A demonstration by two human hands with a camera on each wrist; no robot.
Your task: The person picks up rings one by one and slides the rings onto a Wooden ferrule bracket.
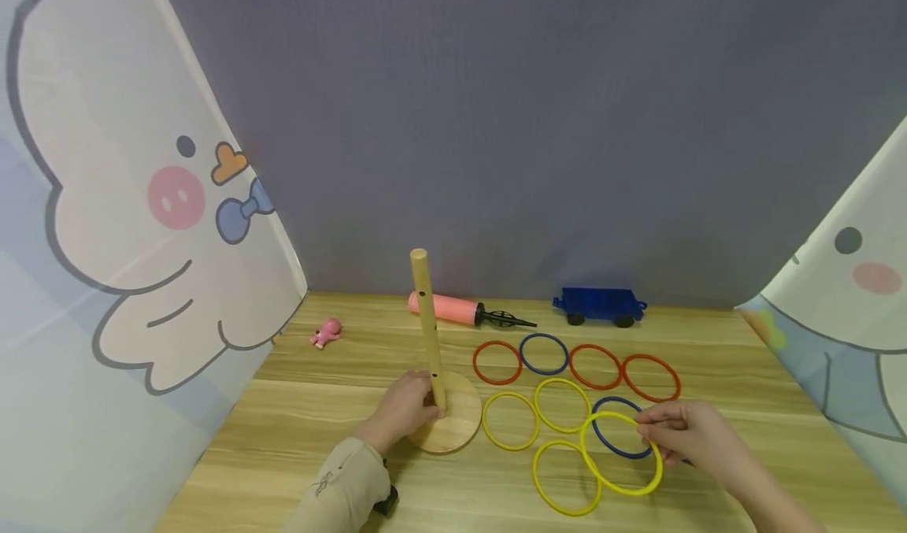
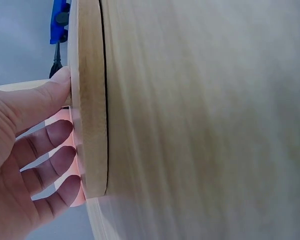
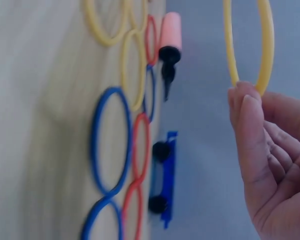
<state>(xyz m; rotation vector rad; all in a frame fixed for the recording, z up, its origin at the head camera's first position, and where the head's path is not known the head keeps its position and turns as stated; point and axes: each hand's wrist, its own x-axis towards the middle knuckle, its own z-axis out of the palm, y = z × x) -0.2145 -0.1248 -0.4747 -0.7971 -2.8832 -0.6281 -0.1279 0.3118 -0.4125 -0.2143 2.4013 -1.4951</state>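
Observation:
A wooden peg stand [image 1: 427, 320], a tall post on a round base [image 1: 460, 427], stands at the middle of the table. My left hand [image 1: 404, 409] holds it at the foot of the post. In the left wrist view, the left fingertips [image 2: 65, 159] rest on the disc while the thumb crosses the post. My right hand [image 1: 697, 438] pinches a yellow ring [image 1: 641, 492] between thumb and fingers, raised above the table. Below it lie a blue ring [image 1: 602, 442] and a yellow ring [image 1: 542, 494].
More yellow rings [image 1: 512, 448], red rings [image 1: 496, 383] and a blue ring [image 1: 544, 373] lie right of the stand. Behind are a pink pump [image 1: 453, 309] and a blue wheeled cart [image 1: 602, 303]. A small pink figure [image 1: 327, 332] lies at the left, near the printed curtain [image 1: 234, 312].

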